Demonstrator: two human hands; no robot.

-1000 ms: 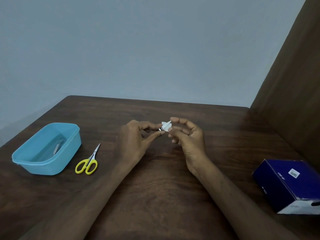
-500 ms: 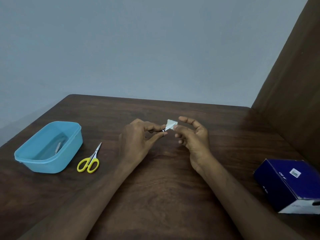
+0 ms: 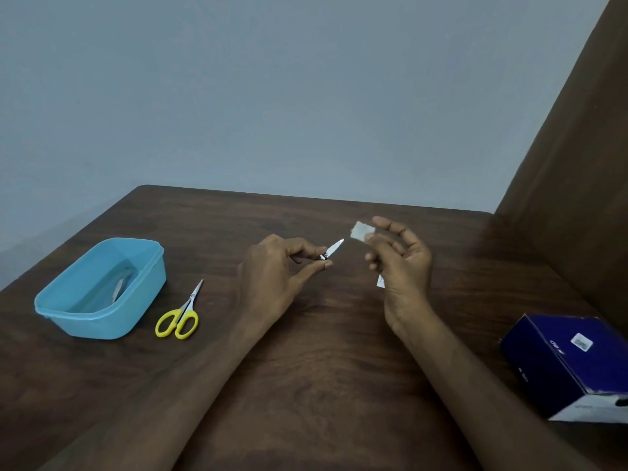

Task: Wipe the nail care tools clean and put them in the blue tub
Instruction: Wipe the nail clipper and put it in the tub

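My left hand [image 3: 277, 278] pinches a small metal nail tool [image 3: 332, 250] by its base, the pointed blade sticking out up and to the right. My right hand [image 3: 401, 263] holds a small white wipe [image 3: 362, 231] between thumb and fingers, a short gap away from the blade tip. The blue tub [image 3: 102, 287] stands at the left of the table with a metal tool [image 3: 119, 286] lying inside. Yellow-handled scissors [image 3: 180, 316] lie on the table just right of the tub, blades pointing away from me.
A dark blue box [image 3: 567, 362] sits at the right near the table's edge. A brown panel [image 3: 577, 185] rises along the table's right side. A small white scrap [image 3: 380, 282] shows behind my right wrist.
My right hand has pulled the wipe off the blade and moved right and up; the bare blade now shows. The view has shifted slightly.
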